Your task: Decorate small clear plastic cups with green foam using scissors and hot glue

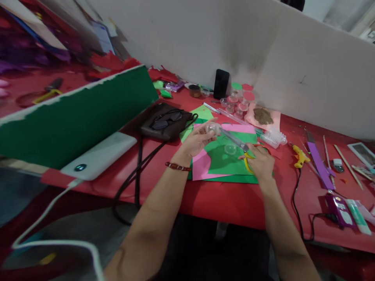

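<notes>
My left hand [197, 141] is closed round a small clear plastic cup [213, 128], held just above the green paper [227, 162]. My right hand [260, 160] grips yellow-handled scissors [247, 158] whose blades point up and left toward the cup. A second clear cup [230, 149] lies on the green paper between my hands. Pink paper [200, 166] lies under the green sheets. A beaded bracelet [177, 167] is on my left wrist.
A red table [211, 199] holds a brown bag with glasses [166, 123], a white device with a cable [98, 156], a green board [73, 117], a black phone [220, 84], several small clear cups [236, 103], a yellow glue gun [299, 156], and a purple strip [320, 164].
</notes>
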### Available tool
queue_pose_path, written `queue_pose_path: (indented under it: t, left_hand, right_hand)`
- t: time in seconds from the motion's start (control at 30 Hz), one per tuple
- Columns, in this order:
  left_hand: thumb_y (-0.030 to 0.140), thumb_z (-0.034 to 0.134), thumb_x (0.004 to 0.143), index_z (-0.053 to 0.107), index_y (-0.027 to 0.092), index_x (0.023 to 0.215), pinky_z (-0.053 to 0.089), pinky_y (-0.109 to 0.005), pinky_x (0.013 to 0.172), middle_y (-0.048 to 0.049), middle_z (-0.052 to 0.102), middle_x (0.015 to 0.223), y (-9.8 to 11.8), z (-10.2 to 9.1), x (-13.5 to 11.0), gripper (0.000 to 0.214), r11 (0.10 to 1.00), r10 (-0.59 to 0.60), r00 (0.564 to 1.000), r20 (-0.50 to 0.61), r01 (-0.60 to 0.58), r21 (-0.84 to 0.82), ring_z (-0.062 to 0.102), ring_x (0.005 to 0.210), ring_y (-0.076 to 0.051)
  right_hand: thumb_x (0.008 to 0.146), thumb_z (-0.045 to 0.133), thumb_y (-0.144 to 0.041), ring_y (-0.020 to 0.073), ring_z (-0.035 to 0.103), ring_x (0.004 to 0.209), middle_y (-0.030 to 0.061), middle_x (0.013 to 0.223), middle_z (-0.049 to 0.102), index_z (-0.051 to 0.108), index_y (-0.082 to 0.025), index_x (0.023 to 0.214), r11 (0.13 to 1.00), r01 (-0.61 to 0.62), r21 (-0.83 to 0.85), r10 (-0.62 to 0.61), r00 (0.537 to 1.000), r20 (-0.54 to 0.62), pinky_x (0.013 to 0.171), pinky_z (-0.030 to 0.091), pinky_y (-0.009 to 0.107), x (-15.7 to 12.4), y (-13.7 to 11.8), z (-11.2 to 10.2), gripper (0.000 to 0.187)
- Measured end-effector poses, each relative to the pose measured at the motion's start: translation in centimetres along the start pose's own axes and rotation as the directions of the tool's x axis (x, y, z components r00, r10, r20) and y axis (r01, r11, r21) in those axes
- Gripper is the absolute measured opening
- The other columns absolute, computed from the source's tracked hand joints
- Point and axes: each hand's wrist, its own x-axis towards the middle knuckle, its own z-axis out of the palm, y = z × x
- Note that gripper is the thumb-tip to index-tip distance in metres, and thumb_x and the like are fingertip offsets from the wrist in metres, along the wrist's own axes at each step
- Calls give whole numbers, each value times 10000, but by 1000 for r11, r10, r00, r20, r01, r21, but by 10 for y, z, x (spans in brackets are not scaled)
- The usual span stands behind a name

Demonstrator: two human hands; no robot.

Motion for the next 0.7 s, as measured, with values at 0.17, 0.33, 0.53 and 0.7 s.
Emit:
queue_pose_path:
  t: [0.17, 0.33, 0.53, 0.7]
  left_hand:
    - [102, 790, 825, 763, 170, 1276, 594, -249, 720, -50, 776, 987, -2, 0, 3, 457, 998, -51, 997, -58, 49, -50, 737, 784, -147]
    - [173, 765, 868, 758, 154, 1272, 593, -263, 717, -55, 766, 945, -2, 3, 3, 404, 992, -68, 996, -62, 60, -111, 689, 709, -129]
    - [289, 788, 863, 777, 166, 1208, 576, -270, 707, -46, 750, 888, -6, 7, 5, 366, 986, -58, 996, -62, 47, -161, 644, 711, -139]
    - [272, 823, 835, 778, 150, 1150, 540, -256, 700, -51, 738, 906, -12, 7, 8, 340, 989, 44, 997, -65, -53, -141, 644, 746, -136]
  right_hand:
    - [987, 703, -408, 167, 664, 785, 43, 889, 779, 813, -239, 1163, 999, 15, 37, -15, 1000, 5, 679, 397, 267, 1, -2, 3, 267]
    - [988, 710, -452, 170, 683, 814, 41, 934, 796, 811, -258, 1164, 997, -9, 71, 8, 1000, 9, 668, 390, 268, 3, -5, -1, 281]
    - [991, 702, -491, 169, 682, 833, 41, 944, 790, 809, -266, 1200, 999, 18, 33, -19, 1000, 11, 687, 394, 266, 6, -4, -9, 326]
    - [987, 709, -482, 171, 682, 834, 44, 954, 788, 806, -263, 1213, 999, 24, -28, -25, 1000, -11, 680, 384, 281, 5, -10, -16, 330]
